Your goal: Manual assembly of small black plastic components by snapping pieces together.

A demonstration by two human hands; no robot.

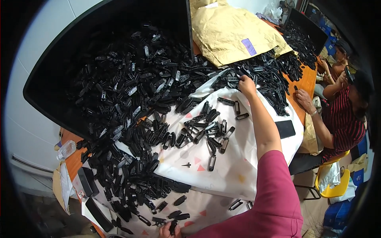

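Note:
A huge heap of small black plastic parts [131, 87] spills from a big black bin [59, 67] over a white cloth [238, 158] with coloured triangles. My right hand [247, 85] reaches far across the cloth, its fingers down among the black parts [262, 75] at the far side, pinching one of them. My left hand [166, 231] shows only at the lower edge, closed on a black plastic part [173, 226]. Loose single parts [206, 131] lie scattered on the cloth between my arms.
A crumpled tan paper bag [230, 31] lies beyond the heap. Another person in a striped shirt [341, 119] sits at right on a yellow chair [337, 186], hands on the orange table [307, 83]. A plastic bottle [66, 149] lies at left.

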